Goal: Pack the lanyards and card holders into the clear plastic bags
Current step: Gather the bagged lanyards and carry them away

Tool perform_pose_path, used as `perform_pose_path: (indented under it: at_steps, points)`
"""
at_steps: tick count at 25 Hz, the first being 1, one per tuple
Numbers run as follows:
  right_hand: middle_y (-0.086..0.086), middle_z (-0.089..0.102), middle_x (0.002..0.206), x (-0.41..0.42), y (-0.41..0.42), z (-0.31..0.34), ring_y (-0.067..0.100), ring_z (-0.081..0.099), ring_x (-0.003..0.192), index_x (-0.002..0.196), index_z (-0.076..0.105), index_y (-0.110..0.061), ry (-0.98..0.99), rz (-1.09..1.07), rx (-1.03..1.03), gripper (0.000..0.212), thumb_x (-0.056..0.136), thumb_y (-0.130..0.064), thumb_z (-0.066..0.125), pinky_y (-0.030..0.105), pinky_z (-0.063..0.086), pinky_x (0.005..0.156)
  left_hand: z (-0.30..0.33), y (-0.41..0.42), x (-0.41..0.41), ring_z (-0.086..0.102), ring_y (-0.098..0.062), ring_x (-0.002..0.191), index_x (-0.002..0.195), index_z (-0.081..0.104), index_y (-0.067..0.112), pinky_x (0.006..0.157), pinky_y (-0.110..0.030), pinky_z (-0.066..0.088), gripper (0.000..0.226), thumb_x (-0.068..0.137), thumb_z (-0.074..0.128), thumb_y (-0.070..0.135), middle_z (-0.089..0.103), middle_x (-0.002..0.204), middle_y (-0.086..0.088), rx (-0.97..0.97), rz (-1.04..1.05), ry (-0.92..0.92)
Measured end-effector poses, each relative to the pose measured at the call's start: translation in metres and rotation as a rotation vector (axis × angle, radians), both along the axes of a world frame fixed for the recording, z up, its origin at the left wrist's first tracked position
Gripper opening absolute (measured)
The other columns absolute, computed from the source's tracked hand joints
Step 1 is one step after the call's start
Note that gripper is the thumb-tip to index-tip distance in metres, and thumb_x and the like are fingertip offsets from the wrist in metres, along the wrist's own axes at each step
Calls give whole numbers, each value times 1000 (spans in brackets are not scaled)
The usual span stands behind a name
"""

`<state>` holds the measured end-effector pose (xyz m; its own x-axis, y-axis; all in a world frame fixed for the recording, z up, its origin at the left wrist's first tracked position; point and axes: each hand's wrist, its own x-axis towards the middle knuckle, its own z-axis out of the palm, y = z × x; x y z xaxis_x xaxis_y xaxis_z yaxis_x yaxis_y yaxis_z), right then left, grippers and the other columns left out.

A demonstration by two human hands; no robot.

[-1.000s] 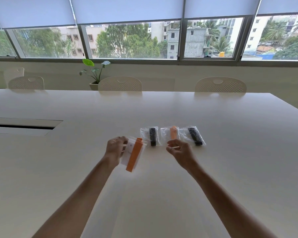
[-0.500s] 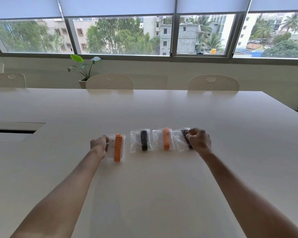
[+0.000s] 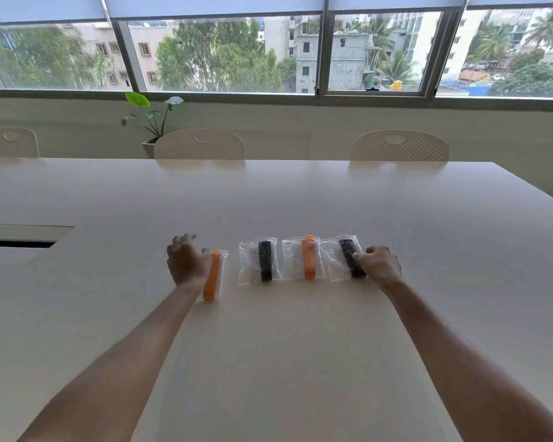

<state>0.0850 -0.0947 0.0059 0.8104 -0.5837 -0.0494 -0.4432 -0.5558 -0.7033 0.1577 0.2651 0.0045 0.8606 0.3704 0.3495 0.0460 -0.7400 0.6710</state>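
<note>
Clear plastic bags, four, are laid flat in a row across the table [image 3: 300, 362], each with a lanyard folded inside; card holders cannot be made out for certain through the plastic.

Item 1, leftmost bag [image 3: 220, 272]: an orange lanyard [image 3: 212, 275] is carried, long axis running away from the person, its near end reaching past the bag's near edge. The left hand [image 3: 186, 261] rests on this bag's left side, fingers curled loosely over it; whether the bag is pinched or only pressed cannot be told.

Item 2, second bag [image 3: 256, 261]: a black lanyard [image 3: 265, 260], same near-to-far axis. A gap is kept between it and item 1. It is touched by neither hand.

Item 3, third bag [image 3: 296, 260]: a second orange lanyard [image 3: 309, 256], axis parallel to the others, its right edge overlapped by or touching item 4.

Item 4, rightmost bag [image 3: 337, 261]: a second black lanyard [image 3: 351, 258], tilted slightly, far end leaning left. The right hand [image 3: 380, 264] lies just right of it, curled fingertips touching the lanyard's right flank through the plastic.

Relation noted: the row is bracketed by the hands, each end bag lying inward of its own hand, so any squaring of the row would be made by pushing toward the centre. Packing is judged nearly or fully done.

Surroundings: white chairs [image 3: 199, 144] at the far edge, a potted plant [image 3: 150, 119], windows [image 3: 217, 55] beyond.
</note>
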Motion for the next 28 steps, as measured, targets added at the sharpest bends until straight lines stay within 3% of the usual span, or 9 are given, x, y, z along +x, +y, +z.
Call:
perform_pose_path:
  at_steps: [3,5,9,12,14,18,21,25,28]
  points:
    - [5,53,57,5,1,0,29,55,75,55,52,-12,13,-13,33,31,74,-28,70,31,37,59,6,-30,-11,60,-34,96,106,66,2,84,-39,49,29,78,60,4,64,108,-17,119,-259,-133]
    - [8,55,57,8,-1,0,27,55,70,53,55,-10,52,-11,50,30,72,-24,75,30,36,56,7,-50,-18,63,-33,91,104,67,5,80,-37,50,25,81,61,10,66,105,-14,198,-382,-125]
    - [12,54,69,13,-9,0,24,50,71,60,54,-6,96,21,205,29,69,-13,80,31,38,66,0,-75,-19,62,-36,96,98,66,3,78,-35,46,30,85,61,29,67,101,-18,293,-308,84]
    - [13,53,70,13,-13,2,25,51,71,64,51,-8,115,1,270,29,68,-7,80,33,38,66,1,-80,-15,64,-35,91,80,61,6,69,-30,44,30,80,65,35,69,91,-20,183,-248,298]
    - [14,56,64,12,-16,5,25,56,63,64,54,-7,95,-29,314,25,69,-2,78,32,43,59,5,-83,-12,64,-34,93,85,62,6,67,-28,42,30,75,72,32,70,95,-17,99,-232,384]
    - [19,65,81,5,-15,13,30,67,67,73,56,-4,-19,-110,533,21,73,10,71,31,54,50,12,-89,-10,64,-31,94,78,59,6,67,-29,43,33,68,83,26,70,95,-16,-65,-214,461]
    - [16,64,79,2,-12,22,25,64,61,75,51,-5,-88,-112,650,24,76,12,68,26,49,36,12,-88,-10,66,-28,87,72,58,4,63,-29,47,34,63,86,22,70,90,-15,-284,-189,487]
    - [16,62,96,4,0,34,25,63,71,106,53,-2,-86,-57,817,31,81,10,65,34,50,51,14,-84,-11,67,-26,79,79,66,-1,76,-40,58,26,60,84,0,70,89,-19,-600,-222,458]
    - [12,60,96,7,17,39,24,60,77,103,55,-3,-10,36,888,22,85,8,60,34,49,57,23,-73,-11,66,-27,80,81,65,2,81,-45,57,22,65,77,-8,67,88,-15,-740,-273,411]
